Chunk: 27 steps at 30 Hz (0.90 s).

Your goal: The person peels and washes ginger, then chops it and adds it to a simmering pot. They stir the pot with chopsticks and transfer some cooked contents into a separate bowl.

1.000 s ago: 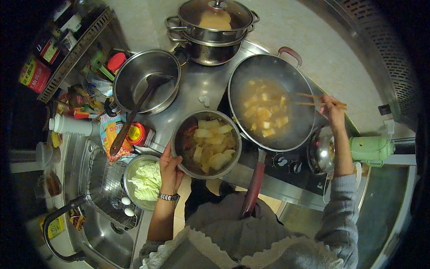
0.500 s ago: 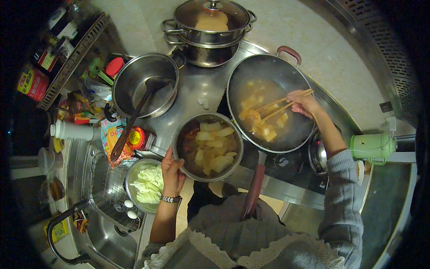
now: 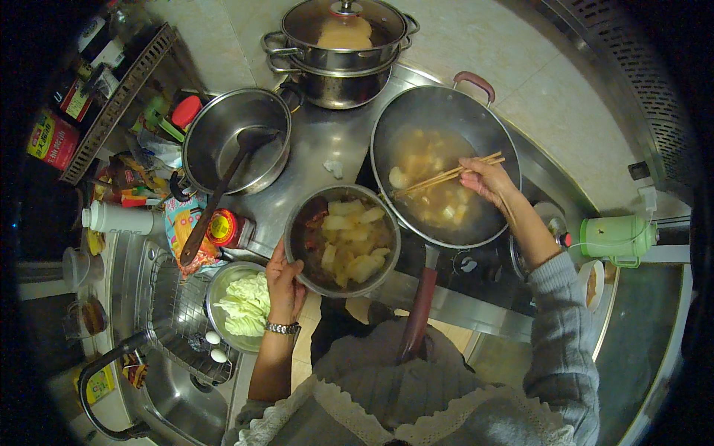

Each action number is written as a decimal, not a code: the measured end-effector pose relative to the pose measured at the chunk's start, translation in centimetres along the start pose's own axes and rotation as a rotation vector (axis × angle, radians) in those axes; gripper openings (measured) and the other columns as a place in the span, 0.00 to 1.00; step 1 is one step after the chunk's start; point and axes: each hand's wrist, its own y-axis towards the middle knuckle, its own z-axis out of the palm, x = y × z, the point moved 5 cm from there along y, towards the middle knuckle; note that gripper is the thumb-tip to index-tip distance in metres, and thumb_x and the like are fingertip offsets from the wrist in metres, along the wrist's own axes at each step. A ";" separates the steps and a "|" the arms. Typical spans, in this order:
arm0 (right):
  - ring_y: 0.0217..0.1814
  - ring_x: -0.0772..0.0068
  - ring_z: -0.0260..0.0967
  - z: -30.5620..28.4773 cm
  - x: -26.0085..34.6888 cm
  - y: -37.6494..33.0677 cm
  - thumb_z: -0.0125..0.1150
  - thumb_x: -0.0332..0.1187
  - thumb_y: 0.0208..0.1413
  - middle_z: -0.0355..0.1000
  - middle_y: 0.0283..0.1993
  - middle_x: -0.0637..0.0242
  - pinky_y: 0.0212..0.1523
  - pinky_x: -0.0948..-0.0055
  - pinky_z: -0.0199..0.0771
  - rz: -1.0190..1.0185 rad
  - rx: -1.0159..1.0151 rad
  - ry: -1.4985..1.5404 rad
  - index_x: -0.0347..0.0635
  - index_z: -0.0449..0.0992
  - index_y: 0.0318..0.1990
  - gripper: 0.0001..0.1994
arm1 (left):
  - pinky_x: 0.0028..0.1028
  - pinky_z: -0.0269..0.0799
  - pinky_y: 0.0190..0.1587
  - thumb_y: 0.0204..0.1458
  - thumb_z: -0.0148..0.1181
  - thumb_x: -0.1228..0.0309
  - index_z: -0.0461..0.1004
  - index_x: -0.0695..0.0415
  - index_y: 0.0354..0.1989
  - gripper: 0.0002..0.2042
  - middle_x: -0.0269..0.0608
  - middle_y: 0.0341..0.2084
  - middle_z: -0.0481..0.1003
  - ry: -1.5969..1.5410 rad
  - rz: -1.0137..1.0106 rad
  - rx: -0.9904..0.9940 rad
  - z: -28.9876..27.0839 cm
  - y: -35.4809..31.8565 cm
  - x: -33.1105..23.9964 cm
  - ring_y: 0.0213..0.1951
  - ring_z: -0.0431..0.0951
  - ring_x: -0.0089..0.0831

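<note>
My left hand [image 3: 285, 279] grips the near left rim of a metal bowl [image 3: 295, 199] and holds it tilted against the wok's left side. Pale food pieces [image 3: 355, 227], with some dark red bits, lie in the bowl. My right hand [image 3: 487, 181] is closed round a pair of wooden chopsticks [image 3: 439, 180]. Their tips reach a pale piece at the left of the steaming wok [image 3: 487, 123]. Brownish broth with pale chunks [image 3: 439, 204] fills its bottom. The wok's dark red handle [image 3: 418, 312] points toward me.
Left of the bowl stands a deep pot [image 3: 256, 178] with a dark wooden spatula [image 3: 212, 215] across it. Stacked lidded pots [image 3: 342, 70] are behind. A cabbage bowl [image 3: 256, 344], two eggs [image 3: 216, 349] and the sink [image 3: 178, 405] lie lower left. A green container [image 3: 613, 239] stands right.
My right hand has moved slightly left and the chopstick tips have closed together, shifting to the wok's left side. The left hand still holds the bowl.
</note>
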 end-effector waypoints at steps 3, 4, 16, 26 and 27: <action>0.24 0.74 0.73 -0.2 -0.7 -0.3 0.62 0.28 0.47 0.72 0.26 0.61 0.26 0.78 0.80 0.040 -0.028 0.058 0.33 0.73 0.34 0.08 | 0.29 0.65 0.53 0.41 0.48 0.83 0.56 0.65 0.58 0.29 0.44 0.50 0.66 -0.023 -0.001 0.022 0.0 0.1 0.0 0.50 0.69 0.32; 0.24 0.74 0.73 -0.3 -0.9 -0.4 0.62 0.28 0.47 0.72 0.26 0.61 0.25 0.78 0.80 0.058 -0.044 0.077 0.33 0.73 0.34 0.08 | 0.28 0.66 0.52 0.41 0.46 0.85 0.55 0.65 0.58 0.29 0.44 0.50 0.66 -0.074 0.008 0.061 0.2 0.1 0.0 0.50 0.69 0.30; 0.21 0.79 0.71 2.2 0.2 -4.5 0.60 0.28 0.49 0.72 0.25 0.65 0.22 0.82 0.78 -0.018 -0.055 0.114 0.35 0.72 0.31 0.06 | 0.30 0.67 0.52 0.42 0.46 0.85 0.54 0.63 0.59 0.30 0.46 0.51 0.66 -0.112 -0.017 0.086 0.2 0.2 0.2 0.50 0.69 0.31; 0.22 0.73 0.70 15.0 0.6 -17.9 0.61 0.26 0.46 0.74 0.24 0.63 0.25 0.76 0.70 -0.621 0.132 -0.679 0.34 0.76 0.29 0.05 | 0.21 0.74 0.33 0.42 0.48 0.83 0.56 0.59 0.59 0.30 0.40 0.44 0.71 -0.096 -0.014 -0.022 -0.6 0.3 0.8 0.36 0.75 0.24; 0.23 0.73 0.69 16.1 0.9 -19.3 0.60 0.26 0.46 0.74 0.24 0.64 0.25 0.76 0.70 -0.834 0.222 -0.804 0.34 0.76 0.29 0.04 | 0.19 0.71 0.28 0.43 0.48 0.83 0.56 0.59 0.59 0.29 0.38 0.40 0.72 -0.024 -0.023 -0.052 -0.9 0.3 0.9 0.30 0.74 0.21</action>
